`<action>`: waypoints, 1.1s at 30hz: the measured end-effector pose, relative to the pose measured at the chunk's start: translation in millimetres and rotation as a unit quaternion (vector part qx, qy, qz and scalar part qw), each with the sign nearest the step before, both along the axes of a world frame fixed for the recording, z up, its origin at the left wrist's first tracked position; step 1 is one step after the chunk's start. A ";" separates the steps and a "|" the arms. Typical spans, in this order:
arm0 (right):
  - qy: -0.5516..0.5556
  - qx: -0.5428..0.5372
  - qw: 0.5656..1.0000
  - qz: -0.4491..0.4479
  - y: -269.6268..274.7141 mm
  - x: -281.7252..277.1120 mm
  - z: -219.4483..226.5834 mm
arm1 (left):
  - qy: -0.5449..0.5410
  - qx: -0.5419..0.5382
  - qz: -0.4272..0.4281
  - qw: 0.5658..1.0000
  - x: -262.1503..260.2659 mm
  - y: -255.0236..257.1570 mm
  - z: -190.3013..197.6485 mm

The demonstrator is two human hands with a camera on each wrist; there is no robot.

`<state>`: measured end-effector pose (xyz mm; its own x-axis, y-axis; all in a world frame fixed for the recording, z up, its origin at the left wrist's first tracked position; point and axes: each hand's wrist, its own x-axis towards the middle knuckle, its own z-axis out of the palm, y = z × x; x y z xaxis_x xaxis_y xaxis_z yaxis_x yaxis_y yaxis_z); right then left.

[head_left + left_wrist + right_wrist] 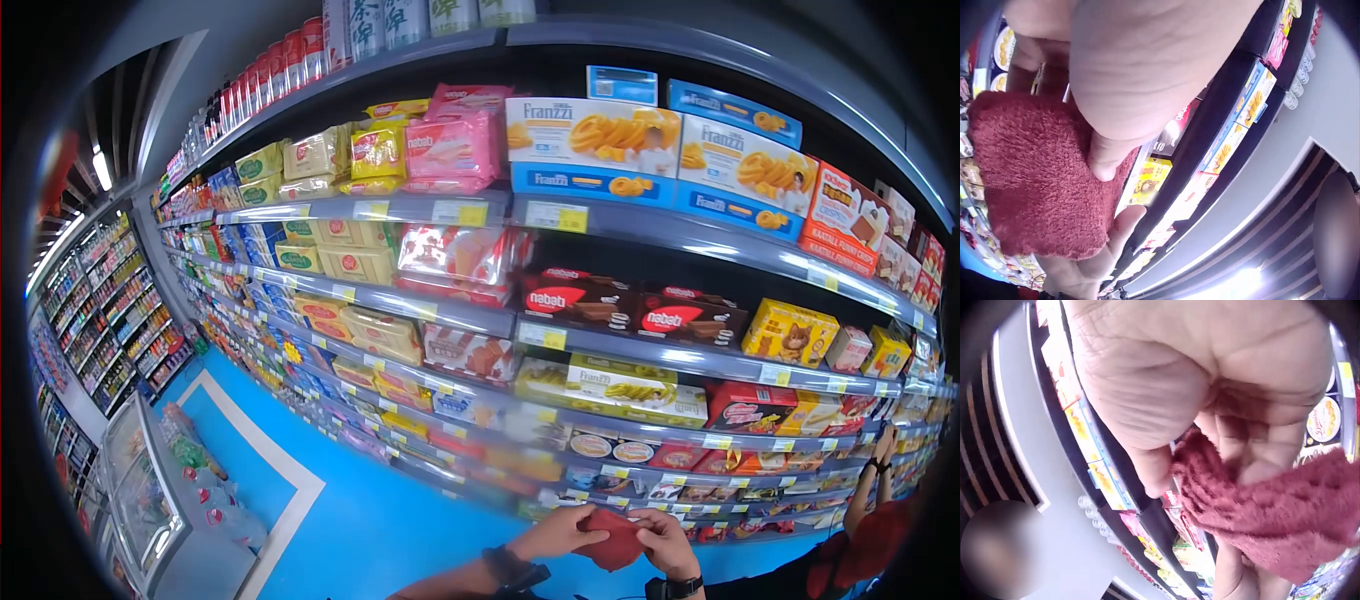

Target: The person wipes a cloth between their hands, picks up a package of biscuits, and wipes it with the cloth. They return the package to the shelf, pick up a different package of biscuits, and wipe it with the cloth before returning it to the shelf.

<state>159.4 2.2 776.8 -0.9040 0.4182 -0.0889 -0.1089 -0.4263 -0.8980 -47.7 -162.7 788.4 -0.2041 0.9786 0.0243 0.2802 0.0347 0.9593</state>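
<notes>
A dark red fuzzy cloth (609, 541) is held between both hands, low in front of the snack shelves. My left hand (552, 532) pinches its left side, the thumb lying on the pile in the left wrist view, where the cloth (1041, 178) looks folded into a thick pad. On the other side, my right hand (664, 545) grips the cloth near its edge. In the right wrist view the cloth (1272, 512) is bunched at the thumb and fingers of that hand. Each wrist wears a dark band.
Shelves of boxed and bagged snacks rise ahead, with Franzzi boxes (595, 140) and nabati packs (575, 300) on them. Another person's arms (868, 480) reach to the shelf at right. A glass-topped freezer (150, 490) stands at left on the blue floor (370, 510), bottles beside it.
</notes>
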 end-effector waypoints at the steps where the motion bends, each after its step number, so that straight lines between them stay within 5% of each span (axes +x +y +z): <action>1: 0.028 -0.024 0.999 -0.012 -3.4 -8.0 -5.1 | -0.029 0.018 0.015 0.999 -3.3 -4.6 4.6; 7: 0.081 -0.247 0.963 -0.066 -31.2 -38.3 -55.3 | 0.030 0.042 0.024 0.998 -24.7 -3.5 -16.1; 11: 0.072 -0.169 0.983 0.002 -40.2 -53.1 -55.3 | 0.023 0.045 0.071 0.996 -33.3 2.8 -27.3; 18: 0.003 -0.156 0.986 -0.056 -37.8 -38.3 -40.4 | 0.024 -0.032 0.031 0.999 -50.8 2.5 -16.6; 22: 0.039 -0.138 0.988 -0.055 -36.1 -27.4 -41.8 | 0.027 0.021 0.023 0.999 -40.9 8.9 -1.1; 27: 0.092 -0.250 0.960 -0.088 -50.3 -29.3 -73.1 | 0.055 -0.017 0.002 0.998 -31.1 19.5 -2.4; 33: 0.125 -0.335 0.929 -0.098 -65.2 -37.7 -58.5 | 0.140 0.037 0.052 0.988 -23.7 28.0 -9.0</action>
